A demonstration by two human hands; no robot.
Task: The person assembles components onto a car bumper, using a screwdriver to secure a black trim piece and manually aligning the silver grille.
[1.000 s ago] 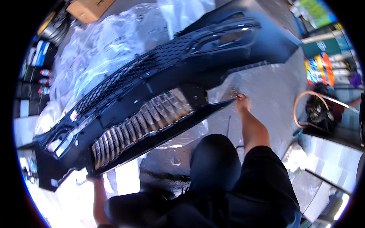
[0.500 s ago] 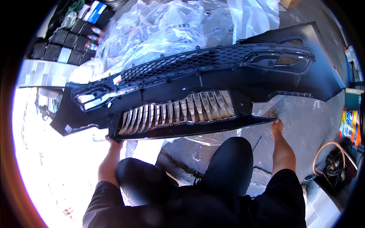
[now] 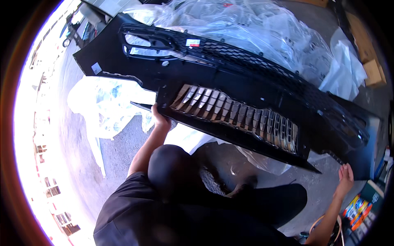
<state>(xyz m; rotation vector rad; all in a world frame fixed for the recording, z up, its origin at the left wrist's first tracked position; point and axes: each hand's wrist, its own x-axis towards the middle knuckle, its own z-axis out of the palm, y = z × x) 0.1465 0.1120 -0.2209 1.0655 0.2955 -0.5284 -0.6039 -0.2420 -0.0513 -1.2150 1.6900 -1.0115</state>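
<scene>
A large black car bumper [image 3: 246, 96] spans the view, tilted down to the right, with a slatted grille [image 3: 236, 115] near its close edge and a honeycomb mesh strip along its far side. My left hand [image 3: 160, 117] is closed on the near edge, beside the grille's left end; its fingers are partly hidden behind the bumper. Farther right, my right hand [image 3: 346, 177] grips the bumper's rim by its right corner, fingers pressed together on the edge. A small white label [image 3: 96, 68] sticks to the left end, and a red-and-white tag [image 3: 193, 42] sits on the mesh.
Crumpled clear plastic sheeting [image 3: 279, 37] lies beyond the bumper, and more plastic [image 3: 111, 106] lies on the floor at left. Cardboard [image 3: 371, 71] stands at far right. An orange-and-blue bag [image 3: 357, 211] and a hose [image 3: 318, 221] are near my right arm. My knees are below the bumper.
The bumper has turned clockwise in view, its left end now higher and its right end lower. My right hand has moved from the near lip outward to the right corner's rim.
</scene>
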